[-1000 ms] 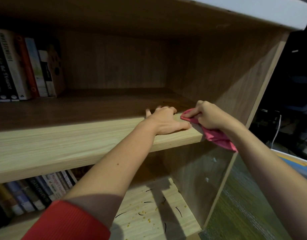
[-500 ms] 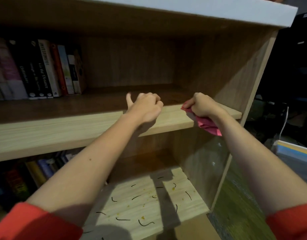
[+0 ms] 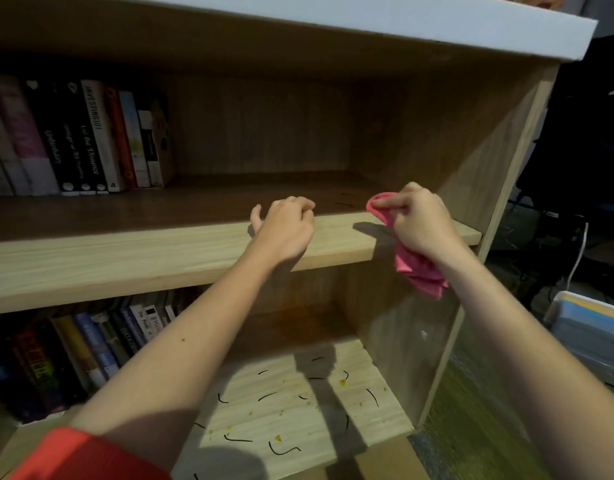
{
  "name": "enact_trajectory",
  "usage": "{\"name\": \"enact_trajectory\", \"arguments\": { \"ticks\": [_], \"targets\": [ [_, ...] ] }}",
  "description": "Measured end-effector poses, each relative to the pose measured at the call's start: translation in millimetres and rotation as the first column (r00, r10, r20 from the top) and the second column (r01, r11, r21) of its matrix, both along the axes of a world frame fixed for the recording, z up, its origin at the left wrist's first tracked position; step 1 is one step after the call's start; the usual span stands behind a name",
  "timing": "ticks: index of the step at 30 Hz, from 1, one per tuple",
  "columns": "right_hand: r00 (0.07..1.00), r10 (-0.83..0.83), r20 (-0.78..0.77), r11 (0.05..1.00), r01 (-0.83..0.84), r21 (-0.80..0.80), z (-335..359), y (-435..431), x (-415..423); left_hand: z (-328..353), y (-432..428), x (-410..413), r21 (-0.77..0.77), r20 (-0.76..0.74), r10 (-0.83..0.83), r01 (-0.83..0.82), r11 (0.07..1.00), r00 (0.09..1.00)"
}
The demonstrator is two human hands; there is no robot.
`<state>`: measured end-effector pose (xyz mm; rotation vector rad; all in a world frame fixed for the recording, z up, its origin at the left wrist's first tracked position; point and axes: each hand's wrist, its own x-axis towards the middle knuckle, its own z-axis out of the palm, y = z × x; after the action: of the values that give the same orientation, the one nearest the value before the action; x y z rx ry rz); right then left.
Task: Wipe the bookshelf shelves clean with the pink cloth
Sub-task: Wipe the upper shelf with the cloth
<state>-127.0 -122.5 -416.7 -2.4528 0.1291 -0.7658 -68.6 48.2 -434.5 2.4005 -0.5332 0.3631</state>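
Our right hand (image 3: 419, 223) pinches the pink cloth (image 3: 419, 275), left hand (image 3: 284, 230) curls empty; hanging off the shelf (image 3: 160, 251) edge, it may miss dirt (image 3: 343, 204).

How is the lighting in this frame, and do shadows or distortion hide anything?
Head view: shelf fronts are brightly lit, while the back of the upper shelf is dim; arm shadows fall across the lower shelf and its debris; the wide-angle lens slants the side panel; the pink cloth and right hand are sharp.
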Motion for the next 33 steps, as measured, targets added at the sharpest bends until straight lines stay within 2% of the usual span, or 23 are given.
{"name": "enact_trajectory", "arguments": {
  "ticks": [3, 5, 9, 15, 18, 23, 28, 33],
  "targets": [
    [0.979, -0.113, -0.169, 0.977, 0.078, -0.2, -3.8, -9.5, 29.6, 0.6, 3.0, 3.0, -0.114, -0.063, 0.039, -0.046, 0.992, 0.997],
    [0.968, -0.147, -0.202, 0.954, 0.084, -0.289, -9.8, -6.2, 37.9, 2.0, 2.6, 10.1, -0.152, -0.137, 0.061, -0.082, 0.985, 0.989],
    [0.97, -0.126, -0.206, 0.957, 0.064, -0.281, -7.8, 0.6, 39.8, 10.6, 1.3, 24.1, -0.213, -0.283, 0.132, -0.196, 0.957, 0.95],
    [0.974, 0.065, -0.215, 0.934, -0.135, -0.33, -11.7, 50.3, 40.2, 9.6, -9.6, 23.4, 0.094, -0.105, 0.139, -0.129, 0.987, 0.985],
    [0.962, 0.096, -0.255, 0.956, -0.16, -0.244, -8.3, 48.1, 45.9, 12.3, -14.4, 27.9, 0.134, -0.101, 0.094, -0.08, 0.988, 0.99],
    [0.969, -0.029, -0.245, 0.985, -0.014, -0.174, -5.9, 10.3, 49.4, 14.9, -21.5, 40.4, 0.159, -0.102, -0.046, 0.062, 0.985, 0.994],
    [0.971, -0.091, -0.221, 0.988, 0.059, -0.145, -7.8, -6.5, 53.9, 13.5, -40.8, 46.9, 0.328, -0.067, -0.221, 0.231, 0.916, 0.973],
    [0.945, -0.226, -0.237, 0.97, 0.197, -0.144, -8.0, -31.6, 45.0, 22.1, -59.4, 46.5, 0.312, -0.04, -0.222, 0.223, 0.923, 0.974]
  ]
}}
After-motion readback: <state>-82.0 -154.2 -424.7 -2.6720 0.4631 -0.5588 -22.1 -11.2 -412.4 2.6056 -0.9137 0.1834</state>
